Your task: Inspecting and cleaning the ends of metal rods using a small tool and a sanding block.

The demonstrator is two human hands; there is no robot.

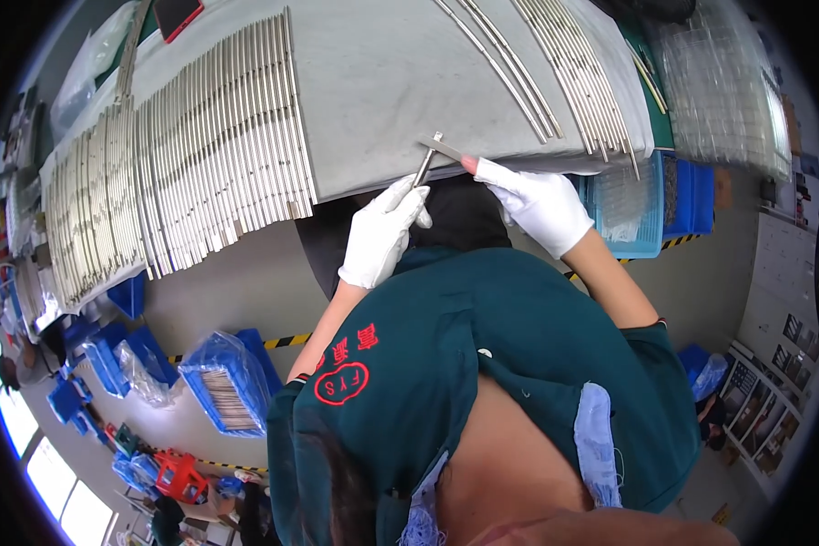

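Observation:
My left hand [378, 235], in a white glove, is closed around a slim silver metal rod [425, 166] whose end points up and away from me. My right hand [544, 207], also gloved but with one bare fingertip showing, grips a flat grey metal strip [442, 147] that looks like a small file. The strip crosses the rod near its tip and appears to touch it. Both hands are just off the near edge of the grey-covered table [382, 82]. The rod's lower end is hidden in my left glove.
Rows of silver rods [223, 136] cover the table's left side; more rods [578, 73] lie at right, with several apart [505, 59]. A red-edged phone [177, 16] lies at far left. Clear plastic trays [719, 86] and a light-blue basket [642, 238] are at right. A blue crate [262, 364] stands behind, left.

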